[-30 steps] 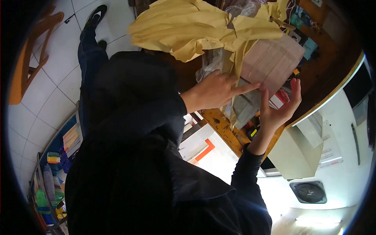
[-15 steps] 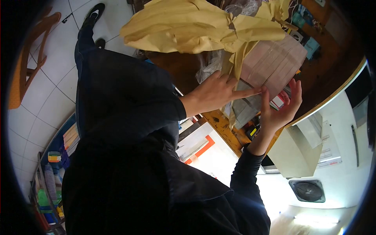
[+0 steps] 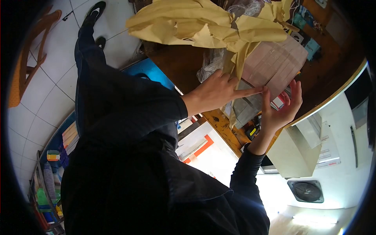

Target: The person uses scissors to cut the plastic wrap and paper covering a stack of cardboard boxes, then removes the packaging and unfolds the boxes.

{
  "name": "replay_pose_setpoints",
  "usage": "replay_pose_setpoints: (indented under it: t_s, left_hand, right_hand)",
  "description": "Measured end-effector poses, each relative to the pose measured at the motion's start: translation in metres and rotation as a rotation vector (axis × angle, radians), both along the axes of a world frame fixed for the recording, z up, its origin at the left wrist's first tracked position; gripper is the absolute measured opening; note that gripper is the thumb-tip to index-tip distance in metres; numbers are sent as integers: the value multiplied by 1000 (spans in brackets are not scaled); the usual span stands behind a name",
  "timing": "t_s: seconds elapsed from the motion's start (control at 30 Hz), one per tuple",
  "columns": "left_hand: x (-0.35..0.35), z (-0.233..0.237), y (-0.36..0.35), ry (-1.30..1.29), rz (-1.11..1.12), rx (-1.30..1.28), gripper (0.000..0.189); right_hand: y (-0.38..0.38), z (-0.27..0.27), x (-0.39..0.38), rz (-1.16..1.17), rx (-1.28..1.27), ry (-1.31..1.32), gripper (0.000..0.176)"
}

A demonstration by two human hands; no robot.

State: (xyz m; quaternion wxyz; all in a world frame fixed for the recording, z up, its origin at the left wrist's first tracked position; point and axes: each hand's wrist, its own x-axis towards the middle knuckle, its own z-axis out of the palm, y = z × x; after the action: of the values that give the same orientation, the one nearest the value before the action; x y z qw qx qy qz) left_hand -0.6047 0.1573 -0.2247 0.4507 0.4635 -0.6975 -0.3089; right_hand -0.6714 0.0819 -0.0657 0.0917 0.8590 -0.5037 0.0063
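Note:
A flat pinkish-brown package [image 3: 276, 62] with taped, lined strips lies on the desk, partly under crumpled yellow wrapping paper [image 3: 184, 25]. My left hand [image 3: 213, 94] stretches its index finger to the package's near edge, close to a dark slit there; the other fingers are bent. My right hand [image 3: 280, 107] has its thumb at that same edge, almost touching the left index tip. Its remaining fingers curve around the package's right side, so the corner sits between them. A grey flat piece [image 3: 244, 111] is beneath the package.
Clear plastic film [image 3: 211, 64] bunches beside the paper. The wooden desk [image 3: 174, 64] has a curved edge at right, with small boxes [image 3: 311, 49] near the back. A black-and-yellow item [image 3: 253, 131] is by my right wrist. A wooden chair [image 3: 31, 66] stands at left.
The loose end of the yellow paper has shifted right and up, and a blue surface shows beside my leg. Both hands and the package hold nearly the same position.

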Motion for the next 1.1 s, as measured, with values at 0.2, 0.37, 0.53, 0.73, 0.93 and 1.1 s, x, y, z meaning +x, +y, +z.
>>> replay_pose_setpoints:
  t_s: [0.2, 0.37, 0.53, 0.73, 0.93, 1.1]
  left_hand:
    - [-3, -1, 0, 14, -13, 16, 76]
    - [-3, -2, 0, 22, 15, -2, 75]
    - [2, 1, 1, 5, -44, 24, 95]
    - [6, 24, 1, -123, 44, 83, 54]
    - [12, 47, -14, -211, 96, 23, 42]
    - [16, 59, -19, -397, 69, 58, 39]
  right_hand:
    - [1, 2, -1, -1, 40, 17, 78]
    - [1, -3, -3, 24, -2, -2, 73]
    - [3, -7, -4, 125, -124, 123, 67]
    - [1, -7, 1, 312, -255, 306, 25]
    - [-14, 20, 5, 365, -214, 399, 13]
    - [-32, 29, 12, 382, -134, 446, 14]
